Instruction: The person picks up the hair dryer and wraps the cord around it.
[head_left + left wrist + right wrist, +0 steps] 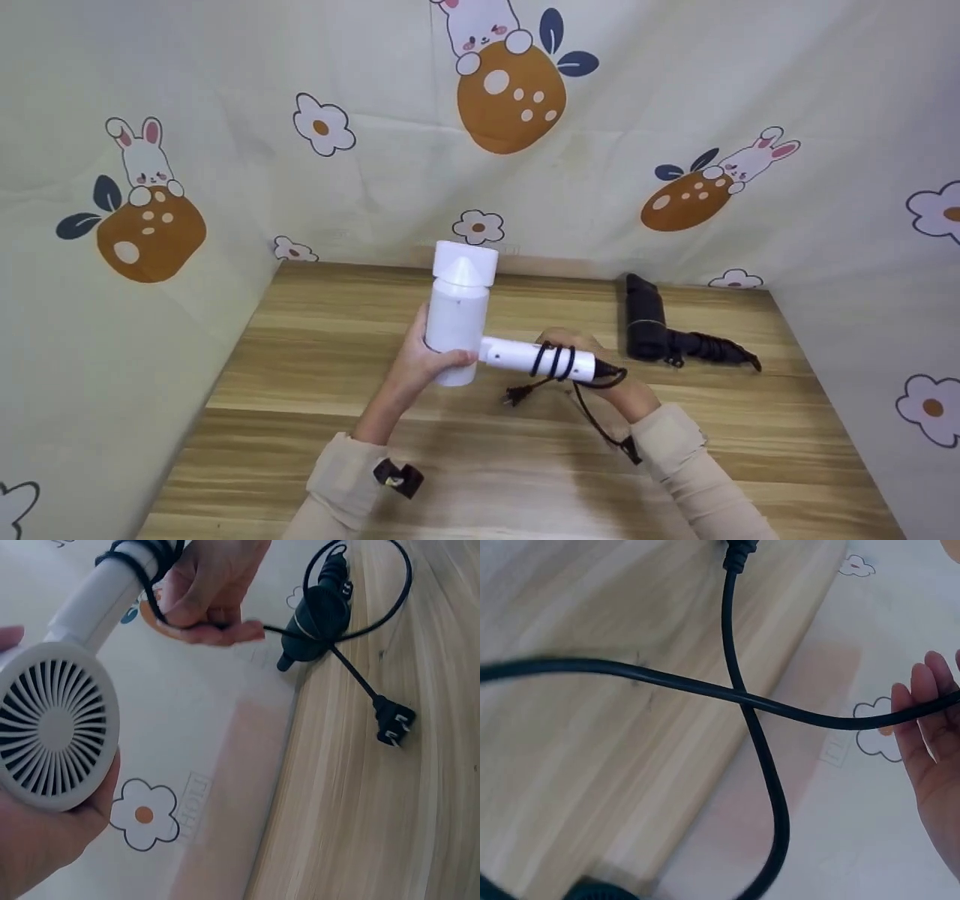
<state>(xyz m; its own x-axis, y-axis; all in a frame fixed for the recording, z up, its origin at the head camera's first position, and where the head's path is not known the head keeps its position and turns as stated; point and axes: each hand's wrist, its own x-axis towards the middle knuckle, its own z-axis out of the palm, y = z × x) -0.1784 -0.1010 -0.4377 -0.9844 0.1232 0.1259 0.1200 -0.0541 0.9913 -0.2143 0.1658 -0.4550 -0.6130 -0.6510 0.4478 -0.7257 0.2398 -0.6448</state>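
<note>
A white hair dryer (459,319) is held above the table, its nozzle pointing away from me. My left hand (414,361) grips the barrel, thumb across it; the round slotted grille (56,727) shows in the left wrist view. Black power cord (553,361) is wound in several turns around the handle (517,354). Behind that handle is my right hand (574,337), partly hidden. In the left wrist view, my right hand (217,589) pinches the cord near the wraps. A loose loop hangs down to a two-pin plug (394,720). The right wrist view shows cord crossing the fingers (922,716).
A black hair dryer (646,319) lies at the table's back right, cord wrapped around its handle. The wooden table (300,450) meets printed cloth walls (375,172) at the back and sides. A small black device (399,478) sits at my left wrist.
</note>
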